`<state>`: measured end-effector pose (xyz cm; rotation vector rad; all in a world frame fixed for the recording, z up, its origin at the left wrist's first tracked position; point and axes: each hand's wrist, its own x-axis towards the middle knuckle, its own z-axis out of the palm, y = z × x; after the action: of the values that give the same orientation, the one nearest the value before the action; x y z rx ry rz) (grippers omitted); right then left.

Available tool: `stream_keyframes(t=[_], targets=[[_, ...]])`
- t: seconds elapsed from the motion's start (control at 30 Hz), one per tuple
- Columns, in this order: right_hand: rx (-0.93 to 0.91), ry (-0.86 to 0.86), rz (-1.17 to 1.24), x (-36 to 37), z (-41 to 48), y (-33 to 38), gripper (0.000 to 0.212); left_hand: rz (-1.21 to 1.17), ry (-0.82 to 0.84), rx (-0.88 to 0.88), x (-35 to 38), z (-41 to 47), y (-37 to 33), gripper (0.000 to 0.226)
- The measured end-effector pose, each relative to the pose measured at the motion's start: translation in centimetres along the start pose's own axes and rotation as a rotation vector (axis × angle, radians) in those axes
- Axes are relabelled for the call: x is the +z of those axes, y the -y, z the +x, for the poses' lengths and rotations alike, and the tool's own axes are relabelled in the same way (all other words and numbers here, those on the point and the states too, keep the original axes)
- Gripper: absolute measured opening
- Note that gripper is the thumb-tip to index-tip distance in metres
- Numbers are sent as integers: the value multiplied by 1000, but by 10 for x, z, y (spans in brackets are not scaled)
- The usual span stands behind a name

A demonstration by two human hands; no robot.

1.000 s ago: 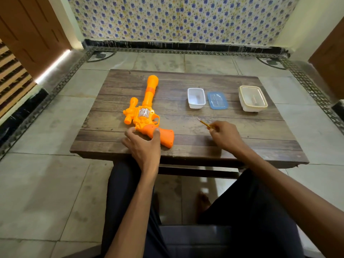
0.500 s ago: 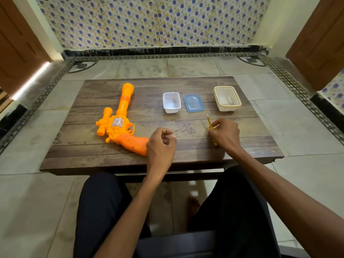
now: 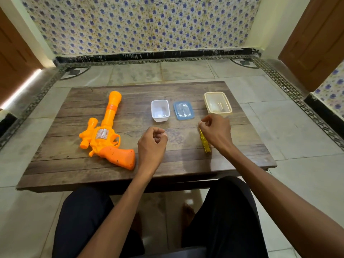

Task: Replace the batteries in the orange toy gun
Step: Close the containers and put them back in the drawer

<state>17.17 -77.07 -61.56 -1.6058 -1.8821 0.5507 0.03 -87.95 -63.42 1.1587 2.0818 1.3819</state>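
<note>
1. Legs in dark trousers (image 3: 223, 211) sit at the near edge of the wooden table (image 3: 74, 164).
2. The orange toy gun (image 3: 106, 135) lies flat on the table's left half. Its grip is toward the near edge and its barrel points at the far edge. It is apart from both hands.
3. The left hand (image 3: 152, 144) hovers just right of the grip, fingers curled in against the thumb. I cannot tell whether anything small is pinched there.
4. The right hand (image 3: 216, 133), apart from the left and nearer the right edge, grips a yellow screwdriver (image 3: 204, 144). The handle sticks out toward the near edge.
5. Farther back, from the middle toward the right edge, stand an open white tub (image 3: 160, 110), a blue lid (image 3: 183, 110) lying flat just beside it, and a cream tub (image 3: 217, 104).
</note>
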Motion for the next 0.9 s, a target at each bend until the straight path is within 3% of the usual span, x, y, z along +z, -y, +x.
stream_keyframes(t=[0.13, 0.33, 0.47, 0.67, 0.73, 0.9], targets=[[-95, 78, -35, 9, 32, 26, 26, -24, -58, -37, 0, 31, -5, 15], [-36, 142, -233, 51, 72, 51, 34, 19, -75, -270, 2, 83, -3, 36], [20, 232, -384, 76, 85, 61, 60, 25, 3, -338, 5, 104, -2, 36], [178, 273, -443, 82, 102, 66, 95, -50, 68, -441, 13, 119, 6, 16], [143, 252, -389, 78, 105, 64, 85, -52, 60, -427, 14, 121, 6, 11], [3, 230, -65, 71, 88, 61, 35, -69, 109, -434, 11, 110, 4, 18]])
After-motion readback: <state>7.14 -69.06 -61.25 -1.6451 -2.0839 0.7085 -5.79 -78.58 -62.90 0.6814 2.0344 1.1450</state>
